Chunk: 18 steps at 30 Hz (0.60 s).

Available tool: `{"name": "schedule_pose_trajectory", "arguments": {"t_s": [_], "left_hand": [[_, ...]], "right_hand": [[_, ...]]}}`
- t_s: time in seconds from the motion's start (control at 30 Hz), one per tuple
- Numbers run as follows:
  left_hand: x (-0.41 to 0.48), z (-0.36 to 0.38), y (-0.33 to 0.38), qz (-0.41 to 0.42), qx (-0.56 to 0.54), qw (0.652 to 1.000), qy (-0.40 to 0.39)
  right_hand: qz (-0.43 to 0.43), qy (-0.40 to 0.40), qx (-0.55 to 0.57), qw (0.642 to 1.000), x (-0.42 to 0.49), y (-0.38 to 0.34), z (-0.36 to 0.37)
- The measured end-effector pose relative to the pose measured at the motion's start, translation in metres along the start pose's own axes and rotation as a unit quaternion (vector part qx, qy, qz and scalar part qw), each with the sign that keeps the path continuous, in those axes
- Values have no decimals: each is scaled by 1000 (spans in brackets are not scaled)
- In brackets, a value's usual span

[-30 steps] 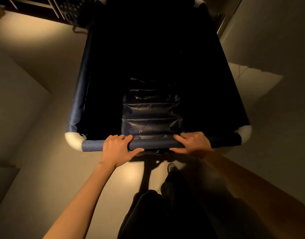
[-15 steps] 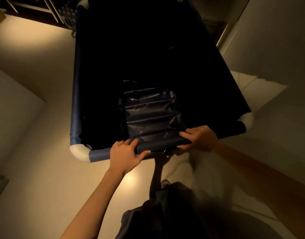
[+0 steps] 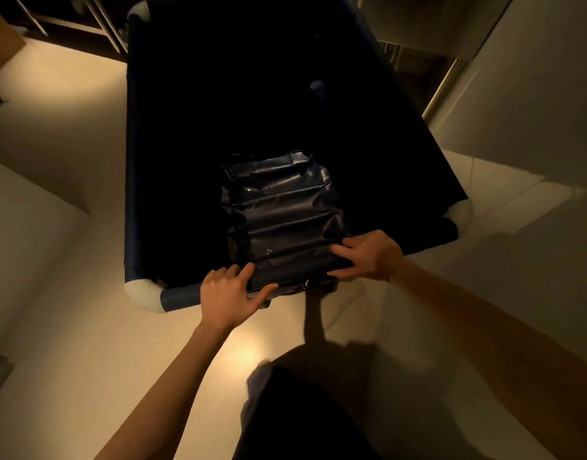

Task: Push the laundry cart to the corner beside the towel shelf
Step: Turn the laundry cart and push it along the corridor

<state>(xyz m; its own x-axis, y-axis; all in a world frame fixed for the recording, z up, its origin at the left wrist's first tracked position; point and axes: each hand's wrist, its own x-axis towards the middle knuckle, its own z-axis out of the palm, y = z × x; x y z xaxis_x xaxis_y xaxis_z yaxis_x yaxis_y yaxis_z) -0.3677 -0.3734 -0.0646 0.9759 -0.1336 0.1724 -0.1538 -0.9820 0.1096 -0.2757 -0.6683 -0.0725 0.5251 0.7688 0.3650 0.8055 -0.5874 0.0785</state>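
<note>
count, near to far: your two bare forearms, two hands, one laundry cart [image 3: 182, 295], three white corner caps in view, one shelf frame [image 3: 86, 18].

your dark clothing [image 3: 302, 419] fills the bottom centre. your left hand [image 3: 227, 295] sits lower centre on the cart's near rail, fingers curled over the top and thumb underneath, clamped on it. your right hand [image 3: 368, 255] sits centre right on the same rail, fingers wrapped over it, thumb below, also clamped. the hands are apart, with bare rail between them.

cart position: centre to top centre of the frame, on the pale floor [image 3: 69, 293]. its long axis runs from your hands up the frame. the near rail slants, lower at left and higher at right. the far end points to the top edge, close to the dark shelf frame at upper left.

look: dark navy fabric walls, inside nearly black. a glossy creased liner panel [image 3: 278, 220] hangs just past the rail. caps sit at near left [image 3: 142, 293], near right [image 3: 459, 212] and far left [image 3: 137, 11].
</note>
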Motion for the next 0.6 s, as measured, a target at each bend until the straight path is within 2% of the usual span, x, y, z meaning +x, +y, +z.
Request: {"name": "schedule_pose_trajectory", "arguments": {"t_s": [0.33, 0.6], "left_hand": [[114, 27, 16, -36, -2, 999, 27], [206, 38, 38, -83, -19, 996, 13]], "right_hand": [[-31, -50, -10, 998, 51, 127, 32], [-77, -62, 4, 995, 94, 226, 50]]}}
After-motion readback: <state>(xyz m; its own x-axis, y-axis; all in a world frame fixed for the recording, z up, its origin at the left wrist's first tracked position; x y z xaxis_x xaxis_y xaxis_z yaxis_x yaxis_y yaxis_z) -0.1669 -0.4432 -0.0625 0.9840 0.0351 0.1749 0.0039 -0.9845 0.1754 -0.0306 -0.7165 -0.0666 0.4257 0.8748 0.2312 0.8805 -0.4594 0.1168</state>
